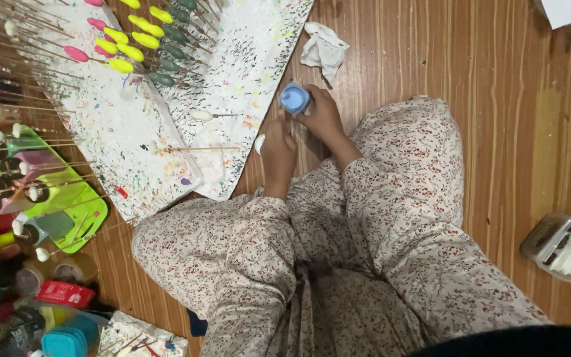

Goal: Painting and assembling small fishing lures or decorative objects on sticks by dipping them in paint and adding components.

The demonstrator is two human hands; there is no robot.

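Observation:
My right hand grips a small blue-capped paint bottle just above the wooden floor. My left hand sits close beside it, fingers curled around a small white piece that is mostly hidden. Both forearms reach forward from floral-patterned sleeves over my crossed legs. Right in front of the hands lies a paint-speckled white sheet with a white-tipped wooden stick on it.
Rows of yellow, pink and dark green painted tips on sticks lie on the sheet's far side. A crumpled white tissue lies ahead. A green tray and several paint bottles crowd the left. A clear box sits at right.

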